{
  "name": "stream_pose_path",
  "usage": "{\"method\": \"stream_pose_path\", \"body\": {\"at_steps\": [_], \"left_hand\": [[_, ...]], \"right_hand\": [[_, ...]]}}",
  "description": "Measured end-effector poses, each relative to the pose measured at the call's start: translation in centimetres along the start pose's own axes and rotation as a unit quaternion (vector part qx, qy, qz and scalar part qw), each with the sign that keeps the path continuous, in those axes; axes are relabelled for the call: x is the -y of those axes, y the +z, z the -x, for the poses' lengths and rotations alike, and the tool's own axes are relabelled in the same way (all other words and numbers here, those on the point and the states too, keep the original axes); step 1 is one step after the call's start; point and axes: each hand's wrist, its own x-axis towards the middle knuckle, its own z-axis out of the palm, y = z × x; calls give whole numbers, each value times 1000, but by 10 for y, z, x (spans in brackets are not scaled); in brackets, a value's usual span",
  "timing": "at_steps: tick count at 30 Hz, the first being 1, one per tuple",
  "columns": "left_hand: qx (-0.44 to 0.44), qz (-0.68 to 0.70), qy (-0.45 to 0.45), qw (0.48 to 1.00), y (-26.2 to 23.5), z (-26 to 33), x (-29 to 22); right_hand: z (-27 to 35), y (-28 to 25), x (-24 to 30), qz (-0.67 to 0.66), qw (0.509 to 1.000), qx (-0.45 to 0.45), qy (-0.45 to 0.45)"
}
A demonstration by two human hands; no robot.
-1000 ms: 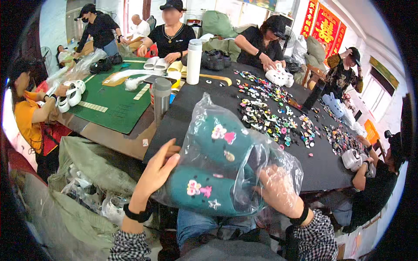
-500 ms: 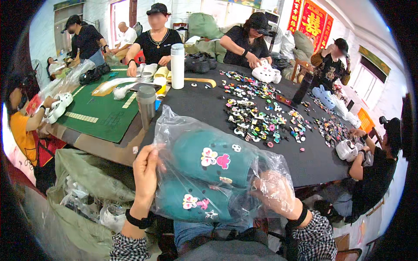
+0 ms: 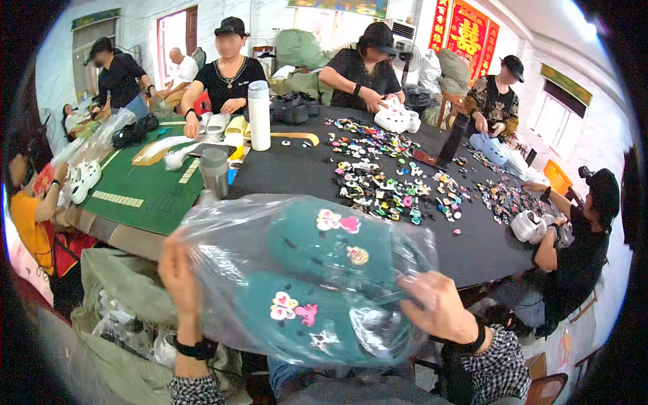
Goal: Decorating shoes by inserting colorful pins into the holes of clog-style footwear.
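Note:
A pair of dark green foam clogs lies inside a clear plastic bag (image 3: 216, 233), held in front of me above the near table edge. Charms shaped like white-and-pink butterflies, pink figures and a star decorate the upper clog (image 3: 304, 246) and the lower clog (image 3: 337, 304). At the bag's left end, my left hand (image 3: 181, 273) is closed on the plastic, slightly smeared by motion. My right hand (image 3: 435, 307) grips the bag at the clogs' right end, its fingers bent. What the right fingertips touch beneath the plastic is partly hidden.
Many small colourful charms (image 3: 378, 189) cover the black tabletop (image 3: 283, 175). A white bottle (image 3: 258, 118) and a grey tumbler (image 3: 214, 172) stand beyond the bag. A green sack (image 3: 121, 280) sits at lower left. Several co-workers around the table handle clogs, including white clogs (image 3: 397, 118).
My left hand has moved left and down, stretching the bag. My right hand, previously under the plastic, now appears outside it. The clogs have tilted, with the lower one shifted downward.

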Motion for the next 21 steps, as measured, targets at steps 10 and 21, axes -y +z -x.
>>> {"method": "stream_pose_path", "body": {"at_steps": [10,21], "left_hand": [[-175,238,-177,939,-226,-3,177],[-231,173,26,957,-208,-132,134]], "right_hand": [[33,-41,-42,-17,978,-101,183],[-18,-20,-49,-123,957,-73,253]]}}
